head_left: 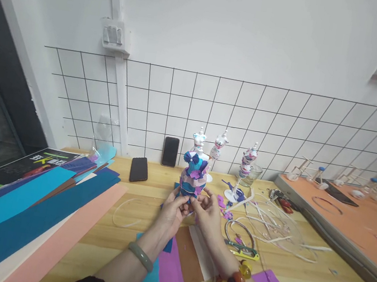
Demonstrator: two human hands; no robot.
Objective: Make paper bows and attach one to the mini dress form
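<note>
While both forearms reached in from below, a person's left hand point(174, 211) and right hand point(209, 206) met around the base of a small dress form point(192, 178), which stood upright near the middle of the tabletop point(93, 245). Each grip was closed on the lower edge of its skirt, thumbs almost together at the front. The form wore layered blue, teal and lilac material, with a dark blue pleated bow point(191, 158) at the chest. A green bangle point(140, 257) circled the left wrist and a chunky beaded bracelet point(233, 280) the right.

Behind the dress form stood two paler mannequins point(220, 146), partly hidden. To its right, a patterned mannequin point(249, 159) rose on a white stand beside a clear glass point(254, 174). Nearer on that side lay purple scraps point(221, 202), a tangle of pale strips point(270, 221) and a green and yellow tool point(243, 250). To the form's left, one dark phone point(170, 151) leaned against the wall and another phone point(139, 170) lay flat; farther left, long coloured sheets point(37, 212) overlapped. In front of the form, a brown strip point(191, 256) lay between purple and white ones, below the forearms.
</note>
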